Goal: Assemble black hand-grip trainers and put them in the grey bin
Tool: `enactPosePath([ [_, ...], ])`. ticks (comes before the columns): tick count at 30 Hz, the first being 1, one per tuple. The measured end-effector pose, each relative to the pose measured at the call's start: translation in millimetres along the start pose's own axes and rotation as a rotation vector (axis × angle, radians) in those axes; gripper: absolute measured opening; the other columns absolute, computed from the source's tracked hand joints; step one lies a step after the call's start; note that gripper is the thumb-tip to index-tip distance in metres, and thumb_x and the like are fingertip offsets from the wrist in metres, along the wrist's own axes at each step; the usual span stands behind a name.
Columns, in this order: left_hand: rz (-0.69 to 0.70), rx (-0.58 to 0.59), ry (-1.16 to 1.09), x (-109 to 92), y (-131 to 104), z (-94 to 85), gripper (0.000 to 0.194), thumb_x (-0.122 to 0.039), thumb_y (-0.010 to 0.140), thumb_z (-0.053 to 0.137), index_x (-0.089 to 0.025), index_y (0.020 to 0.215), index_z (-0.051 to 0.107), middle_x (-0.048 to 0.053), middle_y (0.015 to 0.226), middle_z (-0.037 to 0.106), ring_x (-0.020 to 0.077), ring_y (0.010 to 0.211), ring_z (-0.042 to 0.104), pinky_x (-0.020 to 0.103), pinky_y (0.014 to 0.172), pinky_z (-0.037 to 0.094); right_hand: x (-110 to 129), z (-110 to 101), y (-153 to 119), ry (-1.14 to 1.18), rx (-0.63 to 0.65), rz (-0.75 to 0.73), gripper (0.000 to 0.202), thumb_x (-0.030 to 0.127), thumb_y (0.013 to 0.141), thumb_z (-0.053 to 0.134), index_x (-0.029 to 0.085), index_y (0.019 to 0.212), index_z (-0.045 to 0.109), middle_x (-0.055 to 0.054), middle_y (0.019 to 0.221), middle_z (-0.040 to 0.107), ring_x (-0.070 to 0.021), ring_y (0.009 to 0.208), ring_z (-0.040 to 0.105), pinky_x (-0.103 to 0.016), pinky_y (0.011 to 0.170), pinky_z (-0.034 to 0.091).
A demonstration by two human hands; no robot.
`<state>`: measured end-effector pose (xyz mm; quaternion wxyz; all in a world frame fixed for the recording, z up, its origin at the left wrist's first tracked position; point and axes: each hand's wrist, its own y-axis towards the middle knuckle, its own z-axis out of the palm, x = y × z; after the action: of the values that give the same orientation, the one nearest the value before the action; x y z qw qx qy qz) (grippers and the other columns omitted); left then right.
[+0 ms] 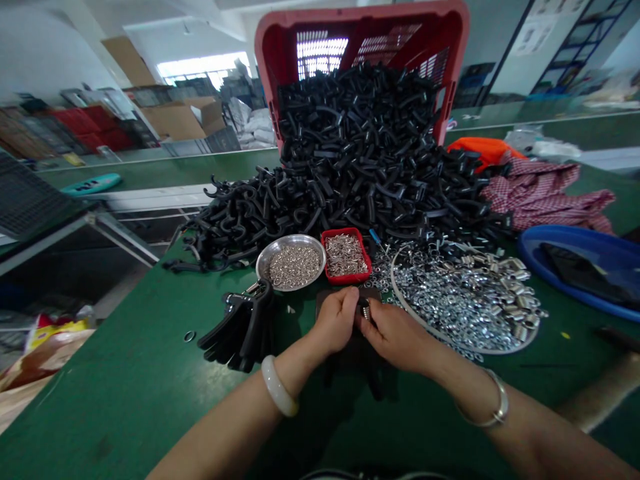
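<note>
In the middle of the green table, my left hand (336, 321) and my right hand (397, 332) are closed around one black plastic piece with a metal coil spring (367, 311). My fingers cover most of it, and two dark handle ends show below the hands. Beneath them lies a dark flat block (323, 301). Left of my hands is a pile of black two-handled spring pieces (245, 327). Just beyond are a round metal dish (261, 272) of small metal parts and a red tray (371, 265) of rivet-like pins.
A red crate (270, 73) lies tipped, spilling a heap of black curved handles (360, 167). To the right, a round tray (400, 293) holds springs and small metal parts, near a blue tray (530, 233) and a checked cloth (545, 190). A metal ring (189, 336) lies left.
</note>
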<state>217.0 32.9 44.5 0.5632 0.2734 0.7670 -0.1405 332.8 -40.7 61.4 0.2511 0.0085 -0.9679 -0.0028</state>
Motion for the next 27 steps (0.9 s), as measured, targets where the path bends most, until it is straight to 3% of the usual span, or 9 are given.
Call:
enactPosePath([
  [5, 0.0, 0.093, 0.293, 6, 14, -0.5, 0.042, -0.041, 0.088, 0.024, -0.016, 0.073, 0.055, 0.004, 0.073, 0.06, 0.0161, 0.07, 0.055, 0.026, 0.066, 0.04, -13, 20, 9, 0.328, -0.03, 0.017, 0.022, 0.034, 0.087, 0.04, 0.017, 0.078, 0.049, -0.007, 0.075, 0.059, -0.0161, 0.067, 0.055, -0.027, 0.061, 0.041],
  [9, -0.083, 0.177, 0.575, 4, 25, -14.8, 0.054, -0.05, 0.089, 0.013, -0.021, 0.098, 0.056, 0.006, 0.095, 0.064, 0.0202, 0.089, 0.058, 0.031, 0.076, 0.043, -24, 37, 16, 0.87, -0.077, 0.316, 0.032, 0.05, 0.084, 0.039, 0.019, 0.079, 0.045, 0.005, 0.055, 0.047, -0.0081, 0.037, 0.04, -0.019, 0.033, 0.03],
  [11, -0.022, 0.171, 0.668, -1, 23, -22.1, 0.057, -0.053, 0.088, 0.011, -0.021, 0.107, 0.054, 0.007, 0.107, 0.061, 0.0215, 0.099, 0.055, 0.033, 0.082, 0.041, -29, 40, 19, 1.052, -0.121, 0.423, 0.035, 0.055, 0.081, 0.042, 0.02, 0.083, 0.045, 0.007, 0.052, 0.045, -0.0074, 0.034, 0.039, -0.017, 0.03, 0.025],
  [15, 0.164, 0.197, 0.816, -4, 7, -17.0, 0.079, -0.072, 0.066, 0.044, -0.016, 0.123, 0.042, 0.013, 0.118, 0.054, 0.0272, 0.108, 0.049, 0.038, 0.092, 0.035, -29, 44, 24, 1.292, -0.261, 0.482, 0.035, 0.053, 0.074, 0.054, 0.019, 0.081, 0.048, 0.004, 0.061, 0.052, -0.0101, 0.048, 0.049, -0.02, 0.038, 0.038],
  [18, 0.128, 0.052, 0.936, 3, -3, -2.5, 0.097, -0.074, 0.051, 0.055, -0.012, 0.124, 0.039, 0.016, 0.116, 0.052, 0.0311, 0.106, 0.048, 0.044, 0.094, 0.031, -18, 53, 23, 1.437, -0.37, 0.509, 0.032, 0.049, 0.073, 0.057, 0.019, 0.084, 0.052, 0.001, 0.076, 0.056, -0.0123, 0.065, 0.054, -0.022, 0.052, 0.046],
  [20, 0.109, -0.001, 0.969, 9, -7, 1.6, 0.098, -0.075, 0.049, 0.056, -0.012, 0.122, 0.041, 0.015, 0.113, 0.054, 0.0315, 0.102, 0.049, 0.045, 0.091, 0.032, -14, 55, 19, 1.476, -0.347, 0.498, 0.032, 0.048, 0.076, 0.055, 0.02, 0.09, 0.053, -0.001, 0.084, 0.058, -0.0131, 0.073, 0.056, -0.023, 0.059, 0.047],
  [23, 0.085, 0.018, 0.986, 14, -7, -5.7, 0.099, -0.076, 0.045, 0.055, -0.01, 0.119, 0.044, 0.015, 0.105, 0.056, 0.0313, 0.096, 0.051, 0.043, 0.086, 0.036, -20, 41, 14, 1.245, -0.012, 0.439, 0.038, 0.054, 0.08, 0.045, 0.021, 0.097, 0.055, -0.003, 0.083, 0.062, -0.0145, 0.066, 0.058, -0.025, 0.054, 0.045],
  [25, 0.091, 0.049, 0.995, 14, -6, -13.7, 0.096, -0.076, 0.046, 0.054, -0.011, 0.116, 0.046, 0.014, 0.102, 0.057, 0.0307, 0.094, 0.052, 0.042, 0.085, 0.037, -30, 21, 20, 0.782, 0.203, 0.39, 0.048, 0.059, 0.084, 0.033, 0.019, 0.087, 0.06, -0.005, 0.071, 0.062, -0.0165, 0.058, 0.057, -0.028, 0.05, 0.042],
  [27, 0.123, 0.093, 1.01, 11, -3, -18.0, 0.094, -0.077, 0.045, 0.054, -0.013, 0.114, 0.048, 0.012, 0.101, 0.058, 0.0301, 0.093, 0.052, 0.042, 0.086, 0.037, -41, -1, 36, 0.2, 0.093, 0.32, 0.055, 0.056, 0.086, 0.027, 0.017, 0.073, 0.063, -0.009, 0.069, 0.062, -0.0199, 0.063, 0.058, -0.031, 0.056, 0.044],
])
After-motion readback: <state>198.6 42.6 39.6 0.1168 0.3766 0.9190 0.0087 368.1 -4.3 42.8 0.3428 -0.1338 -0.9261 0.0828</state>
